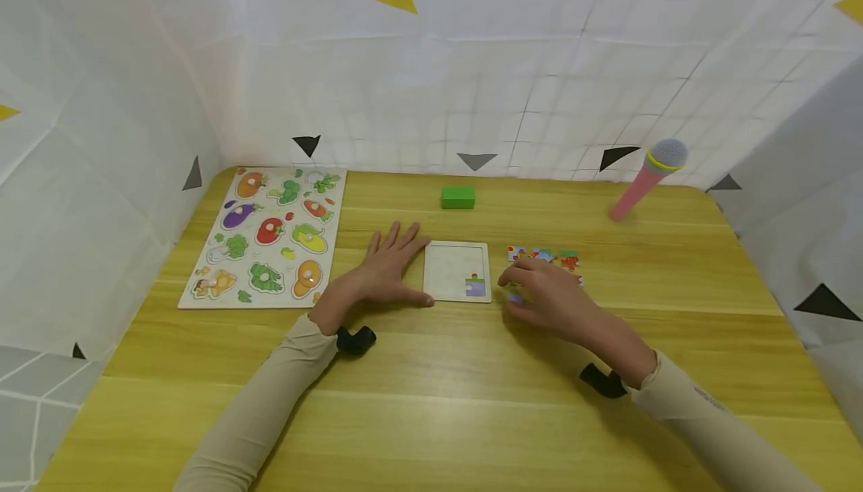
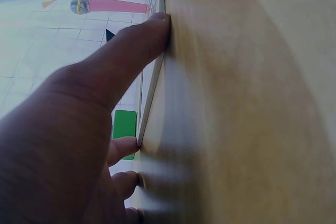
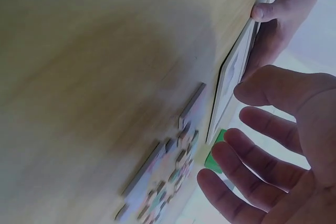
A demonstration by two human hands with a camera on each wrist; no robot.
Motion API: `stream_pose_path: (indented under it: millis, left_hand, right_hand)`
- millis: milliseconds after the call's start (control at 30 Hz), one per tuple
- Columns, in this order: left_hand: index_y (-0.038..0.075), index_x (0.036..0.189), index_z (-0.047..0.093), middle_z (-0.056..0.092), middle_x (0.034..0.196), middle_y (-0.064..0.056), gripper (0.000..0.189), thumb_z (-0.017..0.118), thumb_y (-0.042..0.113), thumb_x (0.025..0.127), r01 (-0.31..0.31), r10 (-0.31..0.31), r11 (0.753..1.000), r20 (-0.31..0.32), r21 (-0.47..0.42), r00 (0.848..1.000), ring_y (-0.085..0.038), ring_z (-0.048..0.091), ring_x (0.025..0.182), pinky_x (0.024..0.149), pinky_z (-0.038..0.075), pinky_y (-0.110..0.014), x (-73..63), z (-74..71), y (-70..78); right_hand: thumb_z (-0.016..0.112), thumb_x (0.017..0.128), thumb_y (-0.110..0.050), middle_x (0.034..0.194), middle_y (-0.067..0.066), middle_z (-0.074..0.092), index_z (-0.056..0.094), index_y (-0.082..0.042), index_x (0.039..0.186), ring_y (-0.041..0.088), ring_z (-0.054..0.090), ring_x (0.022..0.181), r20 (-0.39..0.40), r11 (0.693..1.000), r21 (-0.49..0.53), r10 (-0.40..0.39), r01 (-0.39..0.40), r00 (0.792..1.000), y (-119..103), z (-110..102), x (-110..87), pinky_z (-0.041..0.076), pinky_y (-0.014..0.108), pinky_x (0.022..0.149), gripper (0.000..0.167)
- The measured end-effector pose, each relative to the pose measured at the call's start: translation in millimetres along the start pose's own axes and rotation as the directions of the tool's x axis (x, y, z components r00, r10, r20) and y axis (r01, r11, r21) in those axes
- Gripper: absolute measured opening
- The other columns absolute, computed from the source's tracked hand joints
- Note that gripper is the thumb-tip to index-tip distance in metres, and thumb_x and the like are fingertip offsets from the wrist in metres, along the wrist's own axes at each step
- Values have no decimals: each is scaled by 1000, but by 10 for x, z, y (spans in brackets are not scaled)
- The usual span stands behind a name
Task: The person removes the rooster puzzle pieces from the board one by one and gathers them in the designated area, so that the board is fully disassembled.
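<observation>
A small square puzzle tray [image 1: 446, 267] lies at the middle of the table, with one purple and green piece [image 1: 475, 287] in its lower right corner. My left hand [image 1: 386, 271] is spread at the tray's left side; in the left wrist view its thumb and a fingertip touch the tray's edge. My right hand [image 1: 553, 299] hovers right of the tray, over several loose jigsaw pieces [image 1: 569, 260], and partly hides them from the head view. Its fingers are loosely bent and hold nothing. From the right wrist, the loose pieces [image 3: 143, 174] lie flat below the fingers.
On the left is a wooden vegetable puzzle board [image 1: 229, 302] with knobbed pieces. Behind the tray sits a green block [image 1: 458, 198]. A pink toy microphone [image 1: 637, 192] stands at the back right, near the white curtain [image 1: 431, 87] behind the table.
</observation>
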State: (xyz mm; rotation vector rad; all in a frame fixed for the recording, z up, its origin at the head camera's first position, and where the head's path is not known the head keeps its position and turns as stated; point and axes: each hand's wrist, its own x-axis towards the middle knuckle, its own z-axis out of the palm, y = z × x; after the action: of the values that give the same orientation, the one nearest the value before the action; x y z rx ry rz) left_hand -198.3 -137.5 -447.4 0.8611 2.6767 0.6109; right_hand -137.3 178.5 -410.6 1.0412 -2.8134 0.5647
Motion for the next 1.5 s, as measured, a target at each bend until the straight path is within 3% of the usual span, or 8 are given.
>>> stream_pose_path:
  millis: [533, 767, 1100, 1500]
  left_hand:
    - [18, 161, 21, -1, 168, -8, 111, 73, 69, 77, 9, -10, 1000, 16, 7, 1000, -35, -12, 151, 116, -9, -59, 22, 6, 18]
    - [18, 161, 20, -1, 168, -8, 111, 73, 69, 77, 6, -6, 1000, 14, 5, 1000, -34, -12, 151, 116, -9, -59, 21, 4, 30]
    - [19, 161, 20, -1, 168, -7, 112, 73, 70, 77, 14, -14, 1000, 14, 3, 1000, -34, -13, 151, 116, -10, -59, 24, -6, 22]
    - [18, 161, 21, 1, 168, -8, 112, 74, 69, 76, 13, -13, 1000, 4, -7, 1000, -36, -11, 151, 115, -9, -60, 15, 7, 4]
  right_hand:
    - [83, 73, -10, 100, 7, 67, 73, -6, 102, 23, 63, 87, 10, 998, 15, -64, 64, 998, -82, 178, 355, 53, 39, 71, 31]
    - [82, 75, -11, 101, 5, 66, 73, -8, 103, 24, 62, 96, 110, 999, 12, -31, 30, 993, -114, 203, 422, 53, 40, 82, 30]
    - [84, 73, -16, 94, 4, 59, 72, -10, 108, 16, 49, 77, 216, 1000, 1, -3, 3, 976, -105, 184, 555, 45, 32, 68, 37]
    - [84, 73, -13, 95, 4, 56, 71, -9, 102, 17, 51, 75, 178, 999, 30, 13, -19, 984, -150, 206, 541, 47, 32, 69, 33]
